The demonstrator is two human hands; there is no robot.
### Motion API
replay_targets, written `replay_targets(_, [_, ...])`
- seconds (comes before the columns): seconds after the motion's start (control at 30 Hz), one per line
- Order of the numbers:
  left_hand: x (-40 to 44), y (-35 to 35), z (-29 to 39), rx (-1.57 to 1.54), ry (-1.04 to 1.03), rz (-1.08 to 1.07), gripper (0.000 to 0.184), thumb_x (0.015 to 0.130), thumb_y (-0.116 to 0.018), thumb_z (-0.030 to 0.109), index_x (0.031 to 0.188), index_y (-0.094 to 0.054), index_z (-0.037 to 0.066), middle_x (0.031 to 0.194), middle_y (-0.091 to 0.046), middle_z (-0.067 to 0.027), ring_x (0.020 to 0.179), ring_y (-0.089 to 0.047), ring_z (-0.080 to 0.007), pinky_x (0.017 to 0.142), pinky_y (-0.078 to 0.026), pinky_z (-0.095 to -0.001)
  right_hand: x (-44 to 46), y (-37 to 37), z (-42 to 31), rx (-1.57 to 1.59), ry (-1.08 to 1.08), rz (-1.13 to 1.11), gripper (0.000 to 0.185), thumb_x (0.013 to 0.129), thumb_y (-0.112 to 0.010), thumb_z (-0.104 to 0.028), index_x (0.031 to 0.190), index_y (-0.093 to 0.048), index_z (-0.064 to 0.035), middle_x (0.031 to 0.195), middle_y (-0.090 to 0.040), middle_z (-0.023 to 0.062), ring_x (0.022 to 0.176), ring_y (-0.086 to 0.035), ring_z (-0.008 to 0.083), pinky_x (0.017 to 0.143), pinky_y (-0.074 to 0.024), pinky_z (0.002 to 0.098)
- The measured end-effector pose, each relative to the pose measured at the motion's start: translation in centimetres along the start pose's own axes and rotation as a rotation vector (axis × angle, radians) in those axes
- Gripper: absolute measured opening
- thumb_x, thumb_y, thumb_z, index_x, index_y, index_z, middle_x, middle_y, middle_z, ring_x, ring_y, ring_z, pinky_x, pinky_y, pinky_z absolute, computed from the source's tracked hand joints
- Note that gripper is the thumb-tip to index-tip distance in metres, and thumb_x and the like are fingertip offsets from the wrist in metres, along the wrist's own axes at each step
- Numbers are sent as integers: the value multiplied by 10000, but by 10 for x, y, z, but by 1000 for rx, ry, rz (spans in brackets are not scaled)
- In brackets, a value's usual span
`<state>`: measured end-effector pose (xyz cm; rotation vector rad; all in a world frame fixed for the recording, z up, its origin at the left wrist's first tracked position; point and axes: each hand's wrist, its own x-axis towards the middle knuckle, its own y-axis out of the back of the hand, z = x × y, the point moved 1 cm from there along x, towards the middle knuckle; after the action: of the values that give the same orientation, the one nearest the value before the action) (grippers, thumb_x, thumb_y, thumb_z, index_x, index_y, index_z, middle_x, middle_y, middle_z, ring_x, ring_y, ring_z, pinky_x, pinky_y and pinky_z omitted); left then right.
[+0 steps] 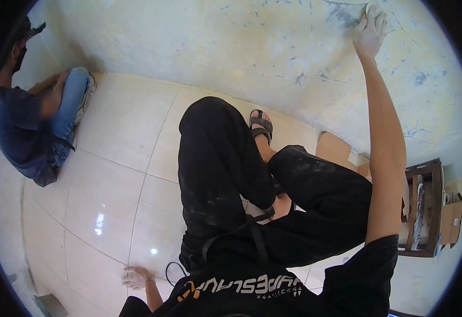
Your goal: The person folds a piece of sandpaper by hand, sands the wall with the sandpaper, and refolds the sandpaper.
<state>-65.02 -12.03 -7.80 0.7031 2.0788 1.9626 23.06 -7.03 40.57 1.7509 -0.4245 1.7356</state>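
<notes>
My right hand (370,33) is stretched up to the patchy, pale yellow wall (231,47), its fingers over a pale, flat, rounded piece (371,7) pressed against the surface. Whitish dust covers this hand. Grey patches and scratches mark the wall around it. Down at the lower left, my left hand (137,278) rests on the glossy floor tiles (104,211), fingers spread, with nothing seen in it.
Another person (25,121) sits against the wall at the left. My bent legs (215,153) fill the middle. Cardboard (334,149) lies by the wall's foot, near a dark wooden frame (431,211) and a small cardboard box (451,222) at the right.
</notes>
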Motion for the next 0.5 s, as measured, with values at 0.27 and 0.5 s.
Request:
replay_targets(0.27, [-1, -8, 0, -13, 17, 36, 682, 937, -262, 561, 1363, -376, 41, 1416, -355, -183, 1291, -363, -328, 1049, -270, -470, 0, 3, -3, 0, -21, -13, 481, 955, -365, -362, 1425, -334, -262, 1490, -244, 164, 1367, -231, 367, 1087, -217, 517])
replay_targets(0.5, [13, -27, -5, 135, -32, 148, 640, 944, -292, 538, 1322, -420, 38, 1390, -399, -184, 1226, -447, -313, 996, -349, -468, -3, 1, -16, 28, -120, 12, 476, 945, -384, -301, 1413, -370, -216, 1478, -271, 176, 1356, -257, 374, 1073, -218, 548])
